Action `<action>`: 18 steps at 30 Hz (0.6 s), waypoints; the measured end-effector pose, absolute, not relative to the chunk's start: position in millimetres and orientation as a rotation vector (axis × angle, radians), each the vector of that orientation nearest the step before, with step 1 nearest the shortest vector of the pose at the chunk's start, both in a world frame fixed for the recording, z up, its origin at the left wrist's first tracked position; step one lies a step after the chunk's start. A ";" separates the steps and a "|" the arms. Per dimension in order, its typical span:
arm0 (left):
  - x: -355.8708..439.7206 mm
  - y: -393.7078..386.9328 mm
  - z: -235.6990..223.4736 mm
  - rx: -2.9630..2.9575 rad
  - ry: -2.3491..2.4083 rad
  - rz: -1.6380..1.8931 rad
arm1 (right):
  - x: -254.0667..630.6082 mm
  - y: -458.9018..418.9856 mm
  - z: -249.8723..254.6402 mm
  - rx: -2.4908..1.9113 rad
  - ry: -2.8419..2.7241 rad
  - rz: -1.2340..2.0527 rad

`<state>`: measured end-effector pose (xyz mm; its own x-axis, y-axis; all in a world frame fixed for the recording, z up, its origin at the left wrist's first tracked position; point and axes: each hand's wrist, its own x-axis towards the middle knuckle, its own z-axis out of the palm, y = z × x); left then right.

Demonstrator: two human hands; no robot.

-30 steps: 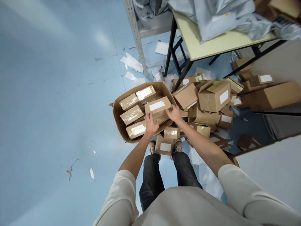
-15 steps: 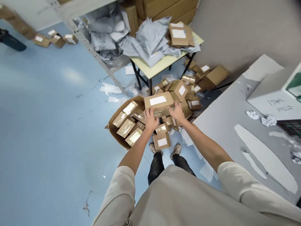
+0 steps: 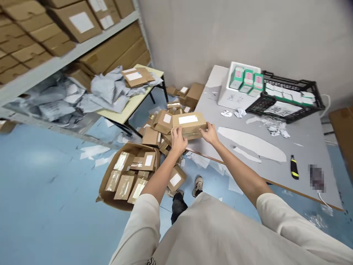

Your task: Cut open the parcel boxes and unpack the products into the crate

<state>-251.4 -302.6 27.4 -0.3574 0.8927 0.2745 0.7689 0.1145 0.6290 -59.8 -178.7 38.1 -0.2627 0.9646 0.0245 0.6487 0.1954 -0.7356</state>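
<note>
Between my two hands I hold a long brown cardboard box (image 3: 190, 127) with a white label on its top. My left hand (image 3: 178, 140) grips its near left corner, and my right hand (image 3: 210, 133) grips its right end. The box is up in the air, over the left edge of the grey table (image 3: 204, 147). Below and behind it lies a heap of small cardboard boxes (image 3: 151, 136) on the floor. To the left stands a big open carton (image 3: 106, 184) with several taped boxes inside.
A yellow table (image 3: 132, 101) bears grey mailer bags (image 3: 103, 88). On the grey table are a white foam box (image 3: 238, 97), a black crate (image 3: 292, 110), crumpled paper (image 3: 239, 112) and a utility knife (image 3: 294, 167). A shelf (image 3: 68, 55) with cartons rises at the left.
My view and body have turned right, so more of the grey table shows. The held box has come along with both hands, from above the heap to the grey table's edge.
</note>
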 end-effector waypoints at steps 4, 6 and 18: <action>-172.2 -262.7 14.2 1.781 2.039 0.989 | 37.9 -161.5 23.2 -1.633 -1.880 0.828; -139.2 -249.8 6.6 1.832 1.959 0.940 | 78.6 -159.1 11.7 -1.678 -1.847 0.837; -80.2 -221.6 -11.2 1.880 1.975 0.367 | 164.1 -151.8 -24.5 -1.669 -1.962 0.827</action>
